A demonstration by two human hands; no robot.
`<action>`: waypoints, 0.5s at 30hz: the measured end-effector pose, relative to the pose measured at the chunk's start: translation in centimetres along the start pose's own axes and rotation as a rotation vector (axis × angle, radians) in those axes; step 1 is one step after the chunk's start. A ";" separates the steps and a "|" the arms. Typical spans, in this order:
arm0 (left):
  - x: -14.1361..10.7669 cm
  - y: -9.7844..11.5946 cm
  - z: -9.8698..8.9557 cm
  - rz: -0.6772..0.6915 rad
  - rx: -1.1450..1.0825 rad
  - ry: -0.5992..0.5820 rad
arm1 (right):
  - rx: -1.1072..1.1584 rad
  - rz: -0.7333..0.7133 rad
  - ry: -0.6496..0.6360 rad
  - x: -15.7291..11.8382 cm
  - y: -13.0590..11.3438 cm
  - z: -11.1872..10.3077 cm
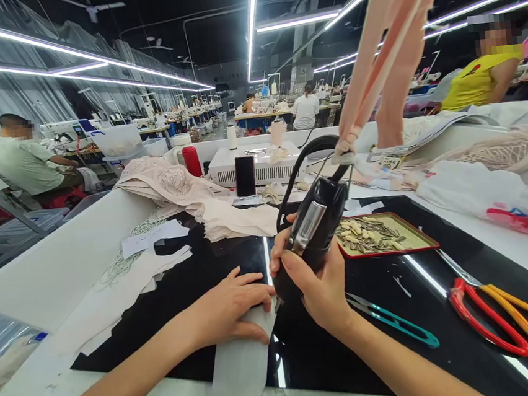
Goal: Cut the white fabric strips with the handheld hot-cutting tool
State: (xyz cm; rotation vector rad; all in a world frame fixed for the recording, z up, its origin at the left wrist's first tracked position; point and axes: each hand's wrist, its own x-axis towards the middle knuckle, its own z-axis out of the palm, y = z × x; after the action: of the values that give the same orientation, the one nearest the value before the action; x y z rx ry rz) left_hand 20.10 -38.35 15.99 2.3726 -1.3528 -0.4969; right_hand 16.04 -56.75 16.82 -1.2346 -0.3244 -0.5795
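My right hand is wrapped round a black corded hand tool with a metal lever on its side. Its lower end points down at a pale strip of fabric; the tip is hidden behind my fingers. Pink fabric strips tied near the top run upward from the tool. My left hand lies flat on the strip, fingers stretched out and close to the tool's lower end. The strip crosses the black tabletop and hangs over the front edge.
Teal thread snips and red-and-orange-handled scissors lie at the right. Behind the snips sits a tray of peanuts and seeds. Stacked pale fabric pieces lie left and back, before a white vented box. Several people work farther off.
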 end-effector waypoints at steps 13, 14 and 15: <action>0.0 -0.4 0.4 0.048 -0.027 0.028 | 0.012 -0.004 0.000 -0.5 -0.3 0.4; 0.0 -0.5 0.4 0.051 -0.030 0.030 | 0.030 -0.017 -0.016 -0.6 -0.4 0.5; 0.0 -0.6 0.5 0.055 -0.033 0.033 | 0.038 -0.030 -0.030 -0.8 -0.5 0.6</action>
State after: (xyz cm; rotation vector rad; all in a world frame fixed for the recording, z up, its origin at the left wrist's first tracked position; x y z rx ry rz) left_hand 20.30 -38.17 15.30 2.3000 -1.3806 -0.4593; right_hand 15.18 -56.10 17.00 -1.2050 -0.3780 -0.5786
